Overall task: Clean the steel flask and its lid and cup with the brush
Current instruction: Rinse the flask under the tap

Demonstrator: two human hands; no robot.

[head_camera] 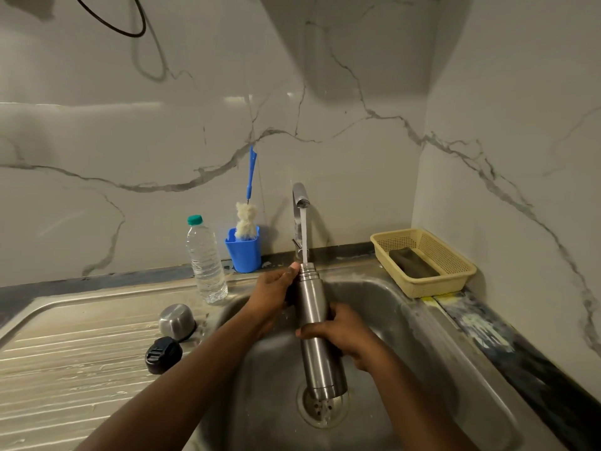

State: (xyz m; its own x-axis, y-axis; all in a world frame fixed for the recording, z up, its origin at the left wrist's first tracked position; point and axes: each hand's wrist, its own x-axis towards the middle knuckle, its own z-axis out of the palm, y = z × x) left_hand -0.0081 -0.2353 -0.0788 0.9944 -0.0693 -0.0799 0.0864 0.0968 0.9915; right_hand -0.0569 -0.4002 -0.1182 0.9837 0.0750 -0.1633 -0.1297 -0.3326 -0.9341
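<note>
Both hands grasp the steel flask [312, 304], which stands nearly upright over the sink [409, 327], its base above the sink's drain. The left hand [273, 292] wraps the neck, thumb up by the open mouth; the right hand [348, 336] curls round the middle of the body. Water from the tap [300, 198] at the back of the sink runs into the mouth. Left of the sink, on the ribbed surface [81, 336], lie the steel cup [177, 321], mouth down, and the black lid [163, 354]. Behind the sink's left corner the brush [246, 221] stands in a blue holder [244, 257], beside a plastic bottle [206, 262]. A yellow basket [455, 271] sits at the sink's right rear.
</note>
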